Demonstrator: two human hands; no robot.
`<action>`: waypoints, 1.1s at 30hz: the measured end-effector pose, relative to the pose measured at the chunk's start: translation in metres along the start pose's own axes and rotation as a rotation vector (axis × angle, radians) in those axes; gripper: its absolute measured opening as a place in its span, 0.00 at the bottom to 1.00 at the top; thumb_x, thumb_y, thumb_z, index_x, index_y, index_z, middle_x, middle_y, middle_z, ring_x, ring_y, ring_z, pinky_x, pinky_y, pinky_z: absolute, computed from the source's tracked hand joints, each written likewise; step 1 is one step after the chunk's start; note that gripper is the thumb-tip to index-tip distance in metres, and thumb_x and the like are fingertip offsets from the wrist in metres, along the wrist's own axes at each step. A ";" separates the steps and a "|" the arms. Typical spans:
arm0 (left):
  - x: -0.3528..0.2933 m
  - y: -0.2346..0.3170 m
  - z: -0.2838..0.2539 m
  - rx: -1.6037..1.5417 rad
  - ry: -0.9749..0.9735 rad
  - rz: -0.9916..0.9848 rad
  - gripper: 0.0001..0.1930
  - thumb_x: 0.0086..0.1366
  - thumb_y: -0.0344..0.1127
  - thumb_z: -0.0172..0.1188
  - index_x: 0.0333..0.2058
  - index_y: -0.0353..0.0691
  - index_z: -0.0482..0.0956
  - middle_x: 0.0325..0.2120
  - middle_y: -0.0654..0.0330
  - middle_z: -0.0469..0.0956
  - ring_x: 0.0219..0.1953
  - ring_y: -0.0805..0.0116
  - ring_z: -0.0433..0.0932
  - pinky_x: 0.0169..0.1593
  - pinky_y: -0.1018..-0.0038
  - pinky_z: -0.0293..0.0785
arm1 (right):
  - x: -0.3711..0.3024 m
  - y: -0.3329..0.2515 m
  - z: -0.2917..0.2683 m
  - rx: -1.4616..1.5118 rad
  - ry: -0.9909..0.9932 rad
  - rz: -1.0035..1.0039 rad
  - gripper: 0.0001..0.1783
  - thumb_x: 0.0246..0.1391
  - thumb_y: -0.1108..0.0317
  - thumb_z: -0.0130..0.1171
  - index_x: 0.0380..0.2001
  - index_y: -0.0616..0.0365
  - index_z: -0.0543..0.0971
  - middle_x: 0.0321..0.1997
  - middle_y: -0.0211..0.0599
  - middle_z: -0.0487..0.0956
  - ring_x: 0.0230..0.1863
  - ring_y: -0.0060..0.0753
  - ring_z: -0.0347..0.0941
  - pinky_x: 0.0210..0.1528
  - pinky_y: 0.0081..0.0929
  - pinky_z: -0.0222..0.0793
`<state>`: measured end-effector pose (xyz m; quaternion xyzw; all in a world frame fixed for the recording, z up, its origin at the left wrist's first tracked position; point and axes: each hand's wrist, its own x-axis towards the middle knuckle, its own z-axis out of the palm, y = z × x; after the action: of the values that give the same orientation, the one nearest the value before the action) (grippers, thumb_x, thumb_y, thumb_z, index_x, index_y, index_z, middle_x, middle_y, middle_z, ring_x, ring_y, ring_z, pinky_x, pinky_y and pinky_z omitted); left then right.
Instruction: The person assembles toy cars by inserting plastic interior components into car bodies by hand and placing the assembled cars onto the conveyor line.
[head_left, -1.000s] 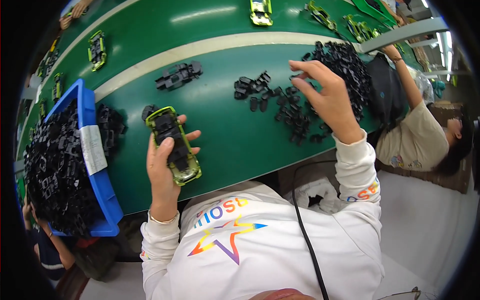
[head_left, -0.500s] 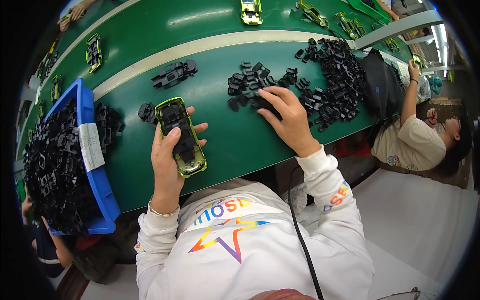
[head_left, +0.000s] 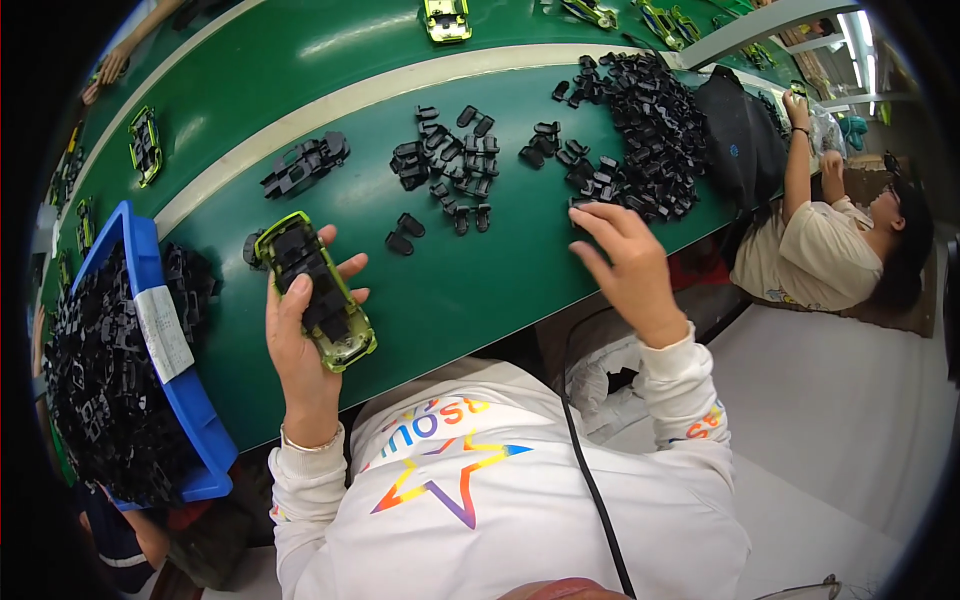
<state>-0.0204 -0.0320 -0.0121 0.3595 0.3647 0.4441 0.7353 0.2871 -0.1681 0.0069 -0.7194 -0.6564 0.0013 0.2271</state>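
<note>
My left hand [head_left: 302, 365] grips a lime-green toy car body [head_left: 345, 335], its hollow side up with a black interior part [head_left: 300, 265] inside. The thumb presses on that black part, and the fingers stretch past the far side. To the right, my right hand [head_left: 640, 275] is open, thumb and fingers apart. Its fingertips are at a small black piece beside the big heap of black toy car seats [head_left: 655, 130]. Between my hands lies a loose cluster of the same seats [head_left: 455, 155], with a separate pair [head_left: 405, 233] nearer me.
A blue bin [head_left: 190, 410] full of black parts stands at the left. Black interior parts [head_left: 305, 163] lie beyond my left hand. Behind a pale strip, green car bodies [head_left: 446, 20] rest on the green surface. A black bag [head_left: 740, 140] and a seated person [head_left: 825, 255] are at the right.
My right hand has moved right, from the seat cluster to the edge of the heap. More loose seats now show. The view has shifted; my left hand still holds the car body.
</note>
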 end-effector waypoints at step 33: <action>-0.006 0.006 -0.039 -0.057 -0.040 0.420 0.42 0.55 0.30 0.52 0.69 0.37 0.43 0.67 0.50 0.54 0.68 0.57 0.60 0.69 0.61 0.60 | 0.099 -0.207 0.068 1.716 -0.474 0.782 0.21 0.62 0.73 0.59 0.55 0.71 0.69 0.43 0.43 0.80 0.41 0.34 0.83 0.43 0.24 0.82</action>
<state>-0.0578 -0.0275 -0.0245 0.4155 0.2542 0.5905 0.6435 0.0849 -0.0449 0.0438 -0.4577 -0.1758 0.6996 0.5199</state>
